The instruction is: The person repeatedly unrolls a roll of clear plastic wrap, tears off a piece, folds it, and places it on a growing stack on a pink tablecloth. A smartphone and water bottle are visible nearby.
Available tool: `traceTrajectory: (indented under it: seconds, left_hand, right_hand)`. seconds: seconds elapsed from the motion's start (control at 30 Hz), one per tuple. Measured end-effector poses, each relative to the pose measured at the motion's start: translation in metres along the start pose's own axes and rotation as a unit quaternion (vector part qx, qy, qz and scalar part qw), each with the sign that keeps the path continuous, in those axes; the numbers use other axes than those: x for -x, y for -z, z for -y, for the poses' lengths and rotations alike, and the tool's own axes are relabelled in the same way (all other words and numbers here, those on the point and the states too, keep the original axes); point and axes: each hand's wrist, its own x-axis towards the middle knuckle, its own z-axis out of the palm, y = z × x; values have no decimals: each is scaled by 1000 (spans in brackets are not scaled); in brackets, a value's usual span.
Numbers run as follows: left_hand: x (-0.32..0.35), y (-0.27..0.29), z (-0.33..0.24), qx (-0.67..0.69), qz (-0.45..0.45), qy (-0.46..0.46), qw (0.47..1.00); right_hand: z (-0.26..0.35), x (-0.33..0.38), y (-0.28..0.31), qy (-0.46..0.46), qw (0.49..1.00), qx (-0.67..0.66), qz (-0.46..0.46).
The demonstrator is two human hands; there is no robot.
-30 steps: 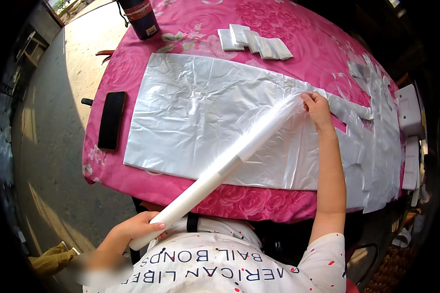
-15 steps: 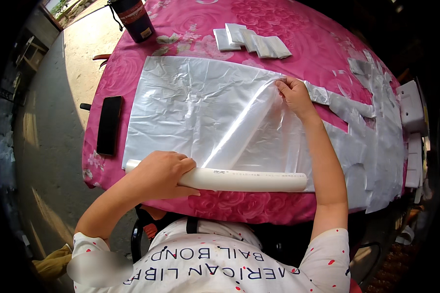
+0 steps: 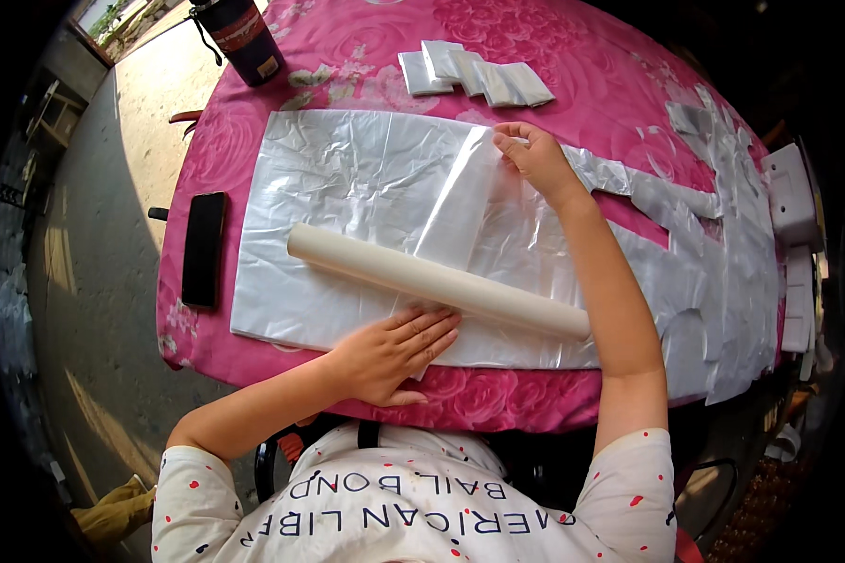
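A stack of flat, translucent white plastic bags (image 3: 338, 178) lies across the table in front of me. Pinched in my right hand (image 3: 535, 161) is the far edge of the top plastic bag, folded over in a shiny flap. My left hand (image 3: 402, 349) rests flat near the stack's close edge, fingers stretched out and holding nothing. Just beyond those fingertips, a white plastic tube (image 3: 441, 284) lies slantwise over the bags. Its right end reaches my right forearm.
Several small folded plastic packets (image 3: 479, 75) lie at the far side of the pink flowered tablecloth (image 3: 366, 56). A dark bottle (image 3: 239, 42) stands far left, a black phone (image 3: 205, 249) left of the bags. Loose plastic pieces (image 3: 723, 272) cover the right side, beside white boxes (image 3: 793, 202).
My left hand has let go of the tube and moved right onto the bags. The tube now lies farther from me, slanted. My right hand has drawn the bag's edge leftward.
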Motion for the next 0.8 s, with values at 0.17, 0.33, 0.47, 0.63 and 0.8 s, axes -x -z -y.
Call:
traceTrajectory:
  seconds: [0.17, 0.33, 0.47, 0.63, 0.8]
  left_hand:
    - [8, -17, -24, -25, -23, 42, 999]
    - [4, -23, -38, -28, -11, 73, 997]
    - [3, -20, -40, -27, -12, 79, 996]
    - [11, -18, -30, -13, -48, 51, 997]
    - [17, -28, -45, -16, -38, 93, 995]
  right_hand:
    - [56, 90, -23, 122, 988, 85, 29]
    - [38, 186, -50, 226, 912, 325, 106]
    - [12, 169, 0, 177, 912, 370, -21]
    - [-9, 157, 50, 125, 903, 385, -144]
    - [20, 194, -2, 221, 925, 308, 34]
